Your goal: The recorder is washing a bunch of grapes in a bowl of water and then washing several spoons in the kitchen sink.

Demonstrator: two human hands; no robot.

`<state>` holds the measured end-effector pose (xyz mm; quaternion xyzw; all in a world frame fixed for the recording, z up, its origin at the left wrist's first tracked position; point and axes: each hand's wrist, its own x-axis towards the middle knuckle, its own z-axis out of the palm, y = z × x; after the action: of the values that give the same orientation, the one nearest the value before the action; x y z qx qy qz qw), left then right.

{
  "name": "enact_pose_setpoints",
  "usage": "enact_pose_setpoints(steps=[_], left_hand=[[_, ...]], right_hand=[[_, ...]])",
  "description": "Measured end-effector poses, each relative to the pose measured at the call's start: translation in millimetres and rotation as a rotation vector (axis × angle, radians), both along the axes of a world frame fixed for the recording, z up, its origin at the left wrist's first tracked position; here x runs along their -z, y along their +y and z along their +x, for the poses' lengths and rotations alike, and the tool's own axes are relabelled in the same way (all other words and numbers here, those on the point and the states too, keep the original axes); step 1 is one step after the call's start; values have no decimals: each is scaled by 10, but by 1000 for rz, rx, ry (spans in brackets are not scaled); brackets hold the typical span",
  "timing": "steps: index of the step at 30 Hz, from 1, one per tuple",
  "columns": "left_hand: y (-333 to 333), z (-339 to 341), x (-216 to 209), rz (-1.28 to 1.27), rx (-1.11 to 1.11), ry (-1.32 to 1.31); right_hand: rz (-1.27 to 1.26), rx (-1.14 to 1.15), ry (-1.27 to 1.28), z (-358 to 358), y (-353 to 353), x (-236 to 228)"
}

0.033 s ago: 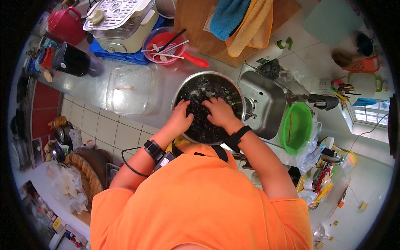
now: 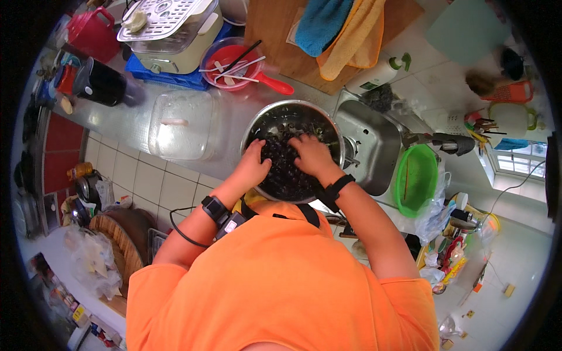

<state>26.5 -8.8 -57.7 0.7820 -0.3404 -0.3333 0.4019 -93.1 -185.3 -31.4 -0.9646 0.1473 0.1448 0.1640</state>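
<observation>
Both of my hands are down inside a round steel bowl (image 2: 264, 121) at the counter's edge. In it is a mass of dark, wet, glossy pieces (image 2: 284, 178), nearly black, with a few greenish bits toward the far right; I cannot make out their kind. My left hand (image 2: 252, 164) lies over the left side of the mass, thumb apart from the fingers. On the right side, my right hand (image 2: 312, 155) has its fingers spread and bent into the pieces. The fingertips are partly hidden, and neither hand visibly grips anything.
A steel sink (image 2: 366, 152) adjoins the bowl on the right, with a green basin (image 2: 417, 175) beyond it. To the left lies a clear plastic container (image 2: 182, 128). Behind stand a red strainer with utensils (image 2: 225, 64), a steamer (image 2: 175, 52) and a wooden board (image 2: 266, 29) with cloths.
My right hand has shifted slightly right. The dark pieces have moved toward the near side, baring more of the bowl's far wall. My left hand stays almost in place.
</observation>
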Motion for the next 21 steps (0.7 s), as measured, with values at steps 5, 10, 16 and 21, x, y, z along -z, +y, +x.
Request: enact_pose_setpoints(steps=[5,10,16,21], left_hand=[[-81,28,-2,-23,0,79],[-101,52,58,-24,33,54],[-208,92,-66,-23,261,-283],[-340,56,-38,26,322,-479]], right_hand=[[-180,371,22,161,-22,110],[-69,185,-4,157,-1,87],[182,580,-152,67,-158,-69],[211,627,-405,-267,-404,113]])
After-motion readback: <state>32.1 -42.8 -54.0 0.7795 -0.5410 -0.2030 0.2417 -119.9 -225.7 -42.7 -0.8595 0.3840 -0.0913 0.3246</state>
